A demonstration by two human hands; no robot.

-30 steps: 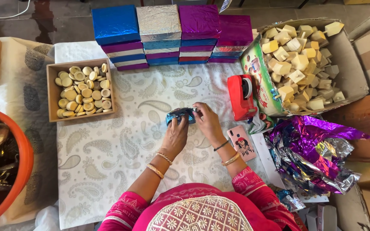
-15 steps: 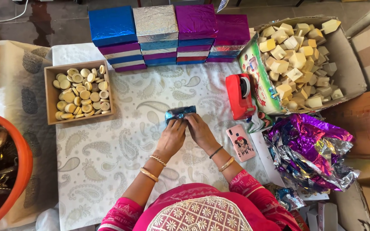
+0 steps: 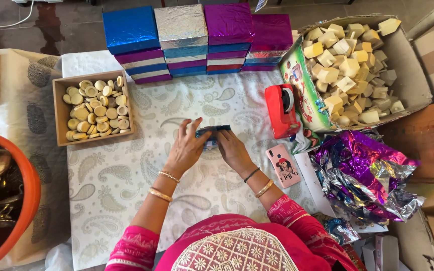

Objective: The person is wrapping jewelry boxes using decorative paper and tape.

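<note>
Since half a second ago both hands have barely shifted; left fingers have spread wider. Head view: left hand (image 3: pixel 187 150) and right hand (image 3: pixel 233 150) press a small blue packet (image 3: pixel 212 134) against the patterned cloth (image 3: pixel 126 200) at frame centre. Left fingers splayed, tips on packet; right hand curled, gripping its right end. Red tape dispenser (image 3: pixel 281 111) just right. Tray of round pieces (image 3: pixel 94 108) left. Stacked foil boxes (image 3: pixel 197 42) along top.
</note>
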